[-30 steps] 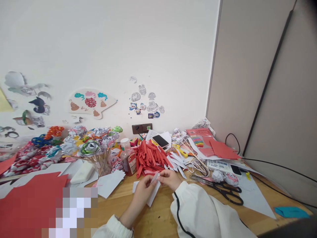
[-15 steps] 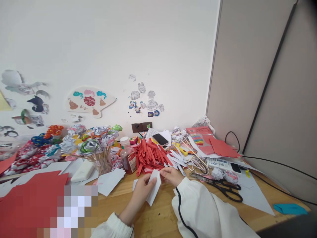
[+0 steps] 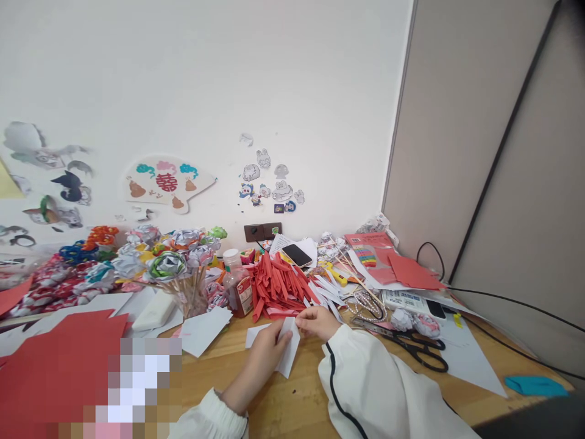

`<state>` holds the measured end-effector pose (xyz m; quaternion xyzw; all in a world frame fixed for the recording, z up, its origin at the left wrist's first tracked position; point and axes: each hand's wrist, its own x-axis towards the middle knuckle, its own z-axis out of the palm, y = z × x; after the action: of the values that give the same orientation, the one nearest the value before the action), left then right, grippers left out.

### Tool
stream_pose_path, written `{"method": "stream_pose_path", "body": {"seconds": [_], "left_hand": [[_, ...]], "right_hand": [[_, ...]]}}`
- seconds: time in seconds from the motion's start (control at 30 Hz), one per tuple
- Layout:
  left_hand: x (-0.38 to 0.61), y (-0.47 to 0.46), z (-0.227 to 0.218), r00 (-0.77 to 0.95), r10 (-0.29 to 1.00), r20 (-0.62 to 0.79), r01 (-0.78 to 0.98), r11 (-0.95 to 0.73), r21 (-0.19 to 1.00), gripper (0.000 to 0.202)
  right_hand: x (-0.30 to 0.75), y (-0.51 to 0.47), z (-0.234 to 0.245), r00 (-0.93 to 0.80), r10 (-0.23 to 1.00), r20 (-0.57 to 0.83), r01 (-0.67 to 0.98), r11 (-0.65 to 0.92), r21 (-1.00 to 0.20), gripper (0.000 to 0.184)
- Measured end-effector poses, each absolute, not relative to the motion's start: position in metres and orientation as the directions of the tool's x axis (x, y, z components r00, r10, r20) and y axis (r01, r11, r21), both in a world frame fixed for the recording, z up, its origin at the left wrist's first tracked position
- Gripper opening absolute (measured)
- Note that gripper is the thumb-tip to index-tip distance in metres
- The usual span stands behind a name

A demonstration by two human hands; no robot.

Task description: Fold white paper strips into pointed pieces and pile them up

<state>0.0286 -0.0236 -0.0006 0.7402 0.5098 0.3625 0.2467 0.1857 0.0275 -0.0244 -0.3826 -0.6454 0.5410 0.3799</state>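
Note:
Both hands meet over the wooden table [image 3: 297, 402] on a small piece of white paper [image 3: 289, 353]. My left hand [image 3: 265, 353] grips its left side with the fingers curled over it. My right hand [image 3: 317, 321] pinches its upper edge. The paper hangs down below the hands, partly folded. Just behind the hands lies a heap of folded red paper strips [image 3: 278, 283] and several white strips [image 3: 326, 292].
A red glue bottle [image 3: 237, 286] stands left of the red heap. Paper flowers on sticks [image 3: 171, 268] fill the left. Red sheets [image 3: 59, 360] lie at the near left. Black scissors [image 3: 418, 350], a phone [image 3: 297, 255], a teal scrap [image 3: 532, 385] and cables lie to the right.
The hands and the white paper have shifted slightly; the paper now shows more of its lower part below the hands. The view has drifted a little.

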Motion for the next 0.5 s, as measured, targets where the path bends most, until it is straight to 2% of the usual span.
{"method": "stream_pose_path", "body": {"seconds": [0.23, 0.37, 0.5], "left_hand": [[0.03, -0.024, -0.001, 0.203, 0.942, 0.268, 0.539, -0.336, 0.773, 0.025], [0.031, -0.024, -0.001, 0.189, 0.945, 0.268, 0.494, -0.328, 0.805, 0.029], [0.032, -0.023, 0.0, 0.186, 0.951, 0.247, 0.524, -0.309, 0.794, 0.028]], "right_hand": [[0.184, 0.025, -0.023, -0.344, 0.915, 0.209, 0.179, 0.282, -0.942, 0.025], [0.183, 0.022, -0.021, -0.315, 0.92, 0.234, 0.259, 0.32, -0.911, 0.022], [0.183, 0.017, -0.015, -0.314, 0.914, 0.256, 0.295, 0.35, -0.889, 0.018]]}}
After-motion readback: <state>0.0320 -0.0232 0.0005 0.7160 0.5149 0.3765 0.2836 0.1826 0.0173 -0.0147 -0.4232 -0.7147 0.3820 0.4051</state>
